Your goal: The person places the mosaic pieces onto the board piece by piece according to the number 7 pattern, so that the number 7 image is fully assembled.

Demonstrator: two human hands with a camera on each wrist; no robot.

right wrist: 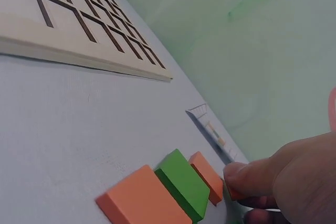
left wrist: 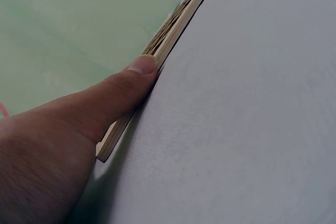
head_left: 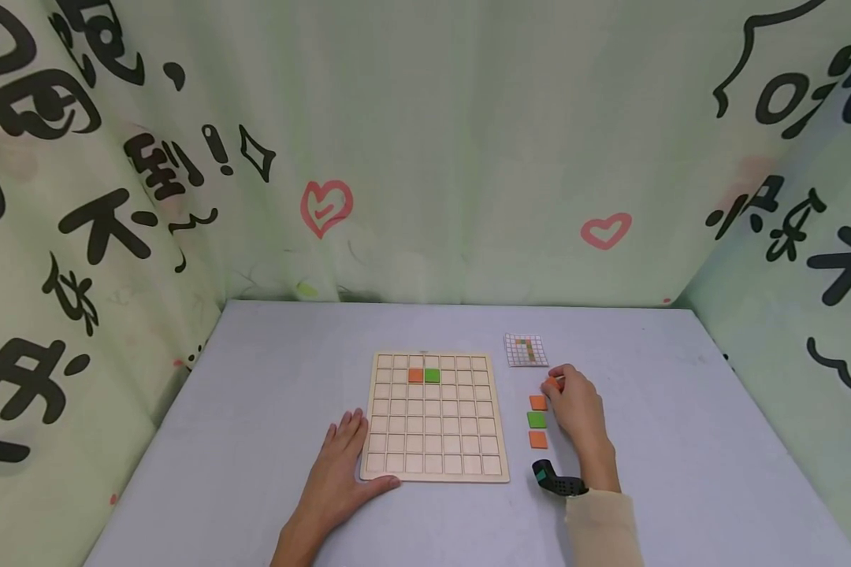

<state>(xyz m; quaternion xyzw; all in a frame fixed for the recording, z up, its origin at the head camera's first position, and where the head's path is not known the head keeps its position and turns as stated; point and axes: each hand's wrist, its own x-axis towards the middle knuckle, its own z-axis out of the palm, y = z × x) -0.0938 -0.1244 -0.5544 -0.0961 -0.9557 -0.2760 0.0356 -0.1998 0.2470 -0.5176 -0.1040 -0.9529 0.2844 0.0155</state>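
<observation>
A light wooden grid board [head_left: 433, 468] lies flat on the table; an orange square tile [head_left: 415, 376] and a green tile [head_left: 432, 376] sit side by side in its second row. My left hand [head_left: 340, 465] rests at its near left corner, fingers straight along the left side; the thumb [left wrist: 143, 65] touches the front edge. To the right, my right hand [head_left: 577, 405] pinches another orange tile [head_left: 553, 383] between thumb and fingers, partly hidden by them. Below it stand a column of loose tiles: orange [head_left: 537, 402], green [head_left: 536, 420] and orange [head_left: 537, 440].
A small printed pattern card [head_left: 526, 350] lies beyond the right hand, beside the board's far right corner. A black wrist device [head_left: 559, 480] is on the right wrist. Pale curtains [head_left: 468, 157] with writing and hearts enclose the white table [head_left: 291, 339].
</observation>
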